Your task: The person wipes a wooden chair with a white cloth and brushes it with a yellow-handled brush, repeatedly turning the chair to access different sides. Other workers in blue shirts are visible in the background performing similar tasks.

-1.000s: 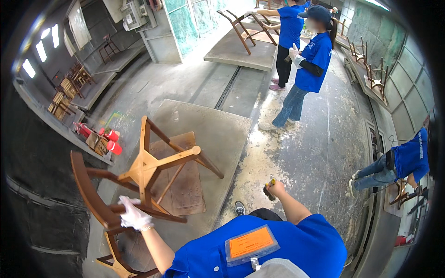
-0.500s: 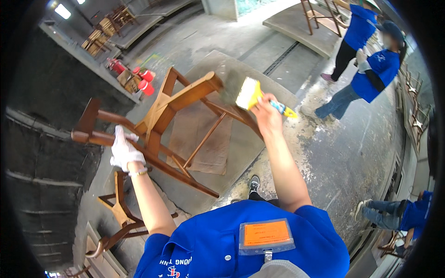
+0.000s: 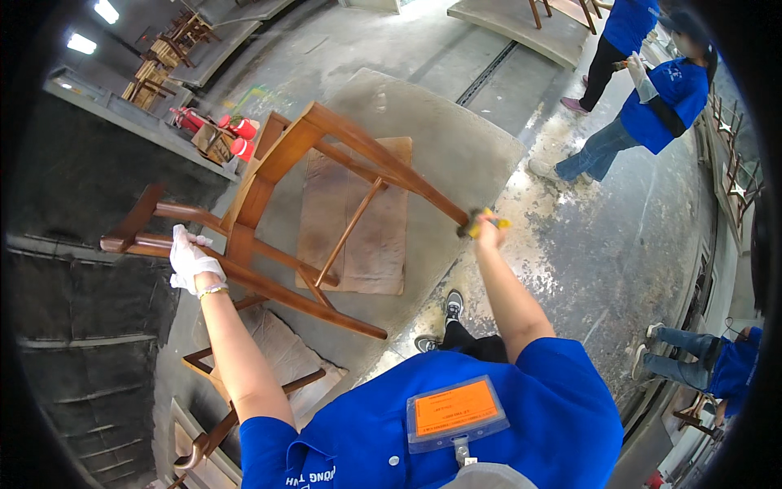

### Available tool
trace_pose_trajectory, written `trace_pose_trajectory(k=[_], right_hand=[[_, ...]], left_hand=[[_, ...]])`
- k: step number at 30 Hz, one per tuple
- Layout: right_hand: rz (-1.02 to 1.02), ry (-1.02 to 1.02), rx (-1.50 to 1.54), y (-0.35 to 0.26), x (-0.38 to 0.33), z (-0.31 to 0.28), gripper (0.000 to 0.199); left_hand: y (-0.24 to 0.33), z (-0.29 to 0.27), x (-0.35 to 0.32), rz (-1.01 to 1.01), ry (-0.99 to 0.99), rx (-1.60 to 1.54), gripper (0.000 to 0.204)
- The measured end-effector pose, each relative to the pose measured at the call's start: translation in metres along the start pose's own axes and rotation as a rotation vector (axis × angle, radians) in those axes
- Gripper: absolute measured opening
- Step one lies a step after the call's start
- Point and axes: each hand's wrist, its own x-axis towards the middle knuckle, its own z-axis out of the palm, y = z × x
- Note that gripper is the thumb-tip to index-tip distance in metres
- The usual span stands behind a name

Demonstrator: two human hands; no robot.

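Gloved left hand point(image 3: 194, 262) clamps the tipped wooden chair point(image 3: 285, 204) steady (by its backrest); right hand point(image 3: 487, 232) presses a yellow sponge point(image 3: 482, 221) against its leg end.

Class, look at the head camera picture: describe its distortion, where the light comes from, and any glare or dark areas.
Head view: fisheye bends straight edges, such as the floor rail, and leaves a black rim; ceiling lamps shine at upper left; the wet floor glares pale on the right; the wall on the left is dark; the wooden chair is sharp.
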Motion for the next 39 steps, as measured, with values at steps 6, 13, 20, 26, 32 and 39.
trace_pose_trajectory(k=[6, 13, 20, 26, 32, 39], right_hand=[[-0.096, -0.928, -0.109, 0.028, -0.121, 0.126, 0.014], [0.001, -0.193, -0.474, -0.011, -0.005, -0.014, 0.023], [-0.805, -0.264, -0.842, 0.040, -0.064, 0.061, 0.021], [-0.723, -0.910, -0.244, -0.005, -0.216, 0.201, 0.015], [-1.205, -1.215, -0.645, 0.038, -0.253, 0.185, 0.016], [-0.165, -1.777, -0.480, 0.086, -0.285, 0.129, 0.023]], left_hand=[[-0.004, 0.001, 0.011, -0.075, -0.031, -0.121, 0.040], [-0.010, 0.005, 0.021, -0.039, 0.007, -0.030, 0.039], [-0.011, 0.008, 0.006, 0.030, -0.021, 0.194, 0.052], [0.005, 0.023, -0.027, -0.023, -0.016, 0.196, 0.061], [0.032, 0.037, -0.070, 0.055, 0.112, 0.577, 0.063], [0.022, 0.039, -0.071, -0.047, 0.054, -0.032, 0.035]])
